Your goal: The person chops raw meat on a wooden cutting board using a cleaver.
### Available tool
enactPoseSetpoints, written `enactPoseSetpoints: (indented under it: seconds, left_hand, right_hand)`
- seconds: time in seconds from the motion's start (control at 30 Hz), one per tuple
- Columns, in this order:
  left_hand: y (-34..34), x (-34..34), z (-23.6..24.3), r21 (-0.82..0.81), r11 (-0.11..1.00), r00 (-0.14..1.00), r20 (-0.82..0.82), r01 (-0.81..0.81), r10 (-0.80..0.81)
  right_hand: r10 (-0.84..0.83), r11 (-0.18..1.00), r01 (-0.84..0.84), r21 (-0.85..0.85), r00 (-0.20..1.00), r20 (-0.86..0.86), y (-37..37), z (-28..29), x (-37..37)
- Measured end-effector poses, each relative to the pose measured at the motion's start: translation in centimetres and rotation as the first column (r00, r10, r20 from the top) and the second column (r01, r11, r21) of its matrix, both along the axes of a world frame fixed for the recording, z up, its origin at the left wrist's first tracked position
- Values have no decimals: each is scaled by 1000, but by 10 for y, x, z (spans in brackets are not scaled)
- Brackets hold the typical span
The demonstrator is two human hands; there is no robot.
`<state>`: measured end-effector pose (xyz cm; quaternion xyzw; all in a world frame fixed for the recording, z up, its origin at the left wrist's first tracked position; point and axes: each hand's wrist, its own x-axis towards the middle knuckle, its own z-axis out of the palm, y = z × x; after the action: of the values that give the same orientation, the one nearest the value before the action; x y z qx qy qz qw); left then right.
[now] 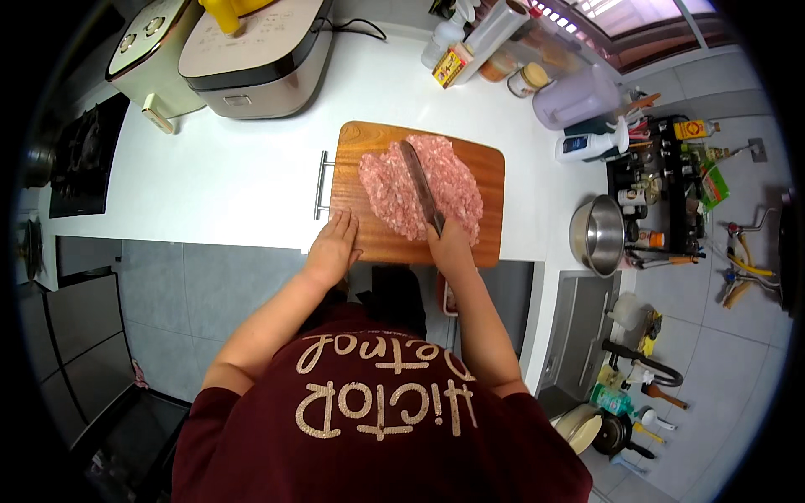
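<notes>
A wide mound of pink minced meat (386, 193) is spread over a brown wooden cutting board (351, 151) on the white counter. The blade of a kitchen knife (419, 180) lies across the meat, its tip pointing away and a little left. Wrapped around the knife's handle at the board's near right is my right hand (452, 245). My left hand (334, 243) rests flat on the board's near left corner, fingers stretched out and holding nothing. The meat lies just beyond its fingertips to the right.
A metal bar handle (321, 186) lies left of the board. A rice cooker (256, 67) and a pale green appliance (155, 54) stand back left. A steel bowl (598, 236) sits right, near the sink (573, 331). Bottles and jars (528, 80) line the back right. The counter's front edge runs under the board.
</notes>
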<state>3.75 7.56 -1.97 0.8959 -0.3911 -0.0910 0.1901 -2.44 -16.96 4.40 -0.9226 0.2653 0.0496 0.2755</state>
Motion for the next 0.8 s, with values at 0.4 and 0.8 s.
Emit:
enactPoseSetpoints:
  seconds: [0.4, 0.8]
  left_hand:
    - [2, 1, 0, 2, 1000, 1000, 4, -20, 20]
    - [0, 1, -3, -22, 1000, 1000, 22, -21, 22]
  right_hand:
    - [-34, 990, 9, 138, 983, 181, -13, 37, -4]
    - [-69, 998, 62, 32, 945, 321, -11, -1, -9]
